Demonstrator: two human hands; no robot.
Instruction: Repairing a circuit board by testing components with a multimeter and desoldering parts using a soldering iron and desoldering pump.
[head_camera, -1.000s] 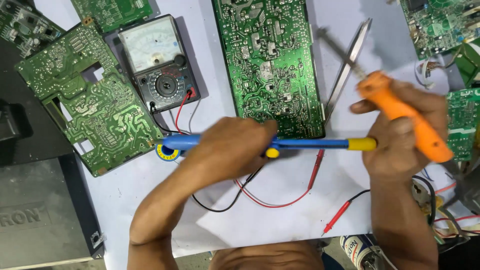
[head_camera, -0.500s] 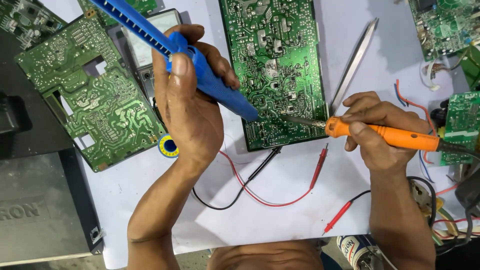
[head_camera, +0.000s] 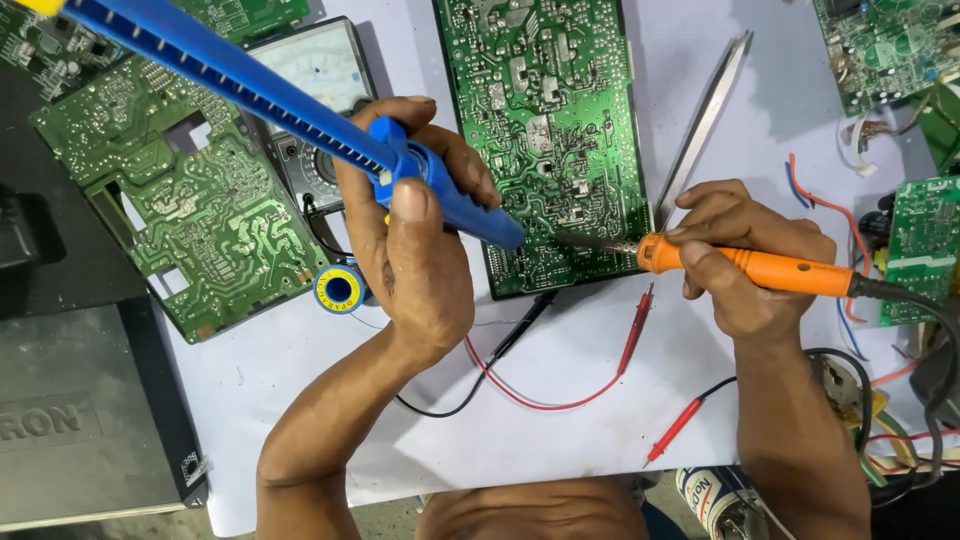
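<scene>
Both hands work over the near edge of the big green board. Left hand is wrapped tight around a blue pump, thumb on top of its body, fingers curled under; the pump's long barrel slants up and away to the far left corner, and its dark tip comes down on the board's near edge. Right hand grips an orange iron like a pen, fingers closed round the handle; the metal tip points left and meets the board just beside the pump's tip. The iron's black cord runs off to the right.

On the white counter nearest the person lie a red probe and, a little farther, a second red probe and a black probe, their red and black leads looping between the forearms. A small solder reel, blue with a yellow ring, sits just left of the left wrist. At the near left is a dark grey box.

Farther off, left of the hand, lies a second green board with cut-outs. Behind the left hand a meter is partly hidden by the pump. Right of the big board, steel tweezers lie slanted, touching nothing else. More green boards and loose wires crowd the far right.
</scene>
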